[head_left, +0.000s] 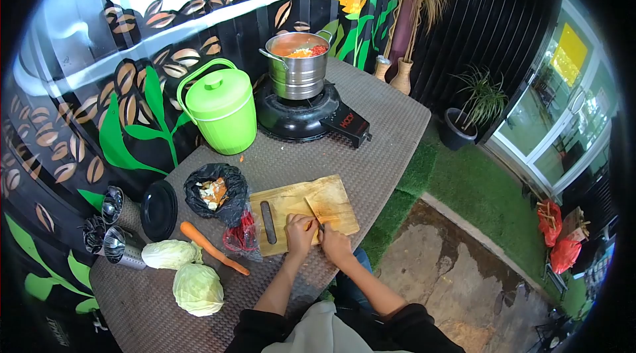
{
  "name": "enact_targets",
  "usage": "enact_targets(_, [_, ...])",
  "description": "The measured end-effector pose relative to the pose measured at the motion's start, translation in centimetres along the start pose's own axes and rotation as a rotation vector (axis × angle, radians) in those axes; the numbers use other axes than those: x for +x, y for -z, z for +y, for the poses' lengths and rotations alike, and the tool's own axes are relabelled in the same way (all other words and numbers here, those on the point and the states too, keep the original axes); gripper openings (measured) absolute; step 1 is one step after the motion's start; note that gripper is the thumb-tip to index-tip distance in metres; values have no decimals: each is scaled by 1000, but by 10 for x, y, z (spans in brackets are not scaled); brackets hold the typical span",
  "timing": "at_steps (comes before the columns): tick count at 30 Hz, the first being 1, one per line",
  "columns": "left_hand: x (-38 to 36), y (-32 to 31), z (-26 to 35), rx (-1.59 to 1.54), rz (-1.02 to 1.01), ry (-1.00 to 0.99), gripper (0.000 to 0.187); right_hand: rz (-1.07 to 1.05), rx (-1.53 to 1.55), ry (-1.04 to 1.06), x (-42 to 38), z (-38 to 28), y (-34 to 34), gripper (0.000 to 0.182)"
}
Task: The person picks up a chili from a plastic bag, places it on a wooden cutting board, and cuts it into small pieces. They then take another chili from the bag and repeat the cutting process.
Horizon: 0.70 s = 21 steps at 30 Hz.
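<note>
A wooden cutting board [285,197] with a dark handle slot lies before me. On it, my left hand [301,232] has its fingers closed on an orange piece of carrot [309,224]. My right hand [335,244] grips a knife [311,208], its blade angled away from me right beside that piece. My fingers hide most of the knife's handle. Left of the board are a bag with red chillies [242,237], a whole carrot [213,250] and two pale cabbages, one closer to me [198,290] and one behind it [171,255].
A black plastic bag [199,184] holds peelings. Beyond it stand a lime-green lidded bucket [222,117] and a steel pot [297,78] with chopped vegetables, on a black portable stove [291,114]. Cutlery holders [126,255] and black plates [159,210] line the left edge.
</note>
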<state>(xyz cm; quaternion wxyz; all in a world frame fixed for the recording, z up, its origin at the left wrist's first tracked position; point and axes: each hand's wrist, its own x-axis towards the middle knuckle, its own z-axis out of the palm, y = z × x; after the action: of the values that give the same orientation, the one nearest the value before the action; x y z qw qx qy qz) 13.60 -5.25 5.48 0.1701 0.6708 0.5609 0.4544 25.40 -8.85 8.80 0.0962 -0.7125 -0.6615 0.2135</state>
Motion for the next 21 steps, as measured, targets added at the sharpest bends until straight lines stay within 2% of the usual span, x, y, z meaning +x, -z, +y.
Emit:
enact_targets(4, [1,1,3,-5,27,-28,10,-9,1,73,5,12,10,32])
enact_targets(10, [1,0,-1,-35,14,-16,11,79,-27,14,-11,2,-2,33])
enact_targets(13, [1,2,1,-24,21,-28,9,-6,-16,25,1,0,4,36])
enact_targets(20, [0,1,1,-8,55,-4,10,-10,-34,49,-5,7,3,32])
enact_targets(21, [0,1,1,-8,55,-1,10,86,-69,77,-13,8,-3,32])
